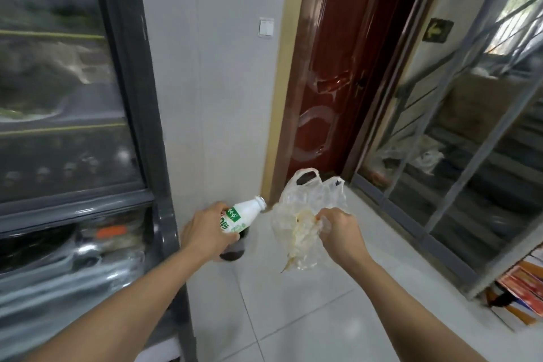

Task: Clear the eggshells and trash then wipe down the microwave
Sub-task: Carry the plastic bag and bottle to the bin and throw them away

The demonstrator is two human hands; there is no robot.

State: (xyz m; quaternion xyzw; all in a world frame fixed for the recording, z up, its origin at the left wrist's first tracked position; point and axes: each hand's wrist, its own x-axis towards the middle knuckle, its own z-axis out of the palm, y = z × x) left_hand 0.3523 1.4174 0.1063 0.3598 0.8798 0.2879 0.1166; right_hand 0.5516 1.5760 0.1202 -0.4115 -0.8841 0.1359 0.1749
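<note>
Your left hand (210, 231) is wrapped around a small white plastic bottle with a green and red label (239, 216), fingers curled round its body, neck tilted up and to the right, cap end open or white, can't tell which. Your right hand (338, 232) is clenched on a crumpled clear plastic bag (302, 214), gripping it at its right side so the bag bunches in the fist; the bag's handle loops stick up above the hand and the rest hangs down to the left of it. Yellowish-beige bits show through the bag, could be eggshell, too blurred to confirm. Bottle and bag are near each other but not touching, both held in the air over the glossy white tiled floor (308, 317). Just below the left hand there's a dark round object on the floor (232, 254), mostly hidden by the hand, can't tell what it is. To the left stands a dark grey glass-fronted cabinet (152, 126), ahead a white wall with a white light switch (266, 27), right of that a reddish-brown glossy door (338, 67), and further right a grey metal-framed glass partition (455, 141). Whole frame is motion-blurred.
</note>
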